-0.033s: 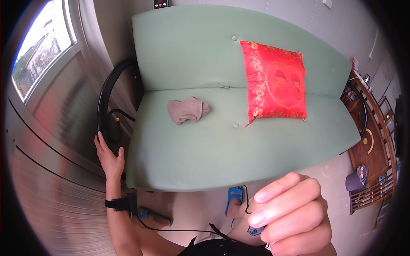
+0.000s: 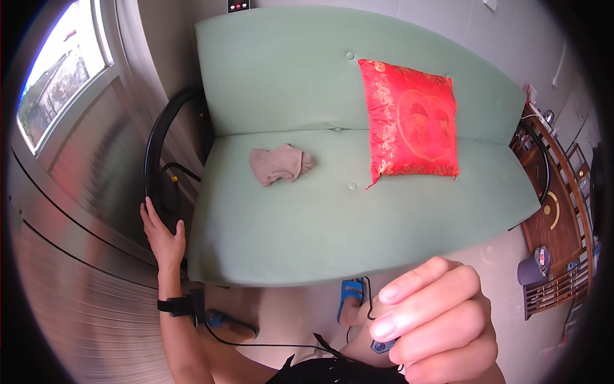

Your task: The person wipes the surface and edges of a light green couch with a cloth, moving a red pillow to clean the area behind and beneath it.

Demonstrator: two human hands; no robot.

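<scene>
Plainly, the head view takes in both hands and the furniture before them. The left hand (image 2: 166, 242) reaches forward with its fingers (image 2: 151, 214) straight and slightly spread, the thumb well apart, gripping nothing. Just at their tips is the lower end of a black armrest (image 2: 153, 147); whether they touch it is hard to make out. The green sofa (image 2: 268, 237) begins to the right of these fingers. Close to the camera, the right hand (image 2: 441, 323) has its fingers curled and side by side; the palm is hidden, so whether they hold anything is unclear. Beside their tips, partly covered, is a small dark device (image 2: 382, 346) with a lens.

A crumpled grey-brown cloth (image 2: 278, 165) lies on the seat, ahead and right of the left fingers, well ahead and left of the right ones, apart from both. Beyond the right fingers, a red cushion (image 2: 416, 128) leans on the backrest.

A black cable (image 2: 275, 346) trails from near the left wrist strap (image 2: 176, 306); it could pull taut or snag if the left fingers stretched farther. An outward swing might knock them against the armrest. Held so near the camera, the right fingers could mask a slip, and a careless sweep forward might topple the cushion.
</scene>
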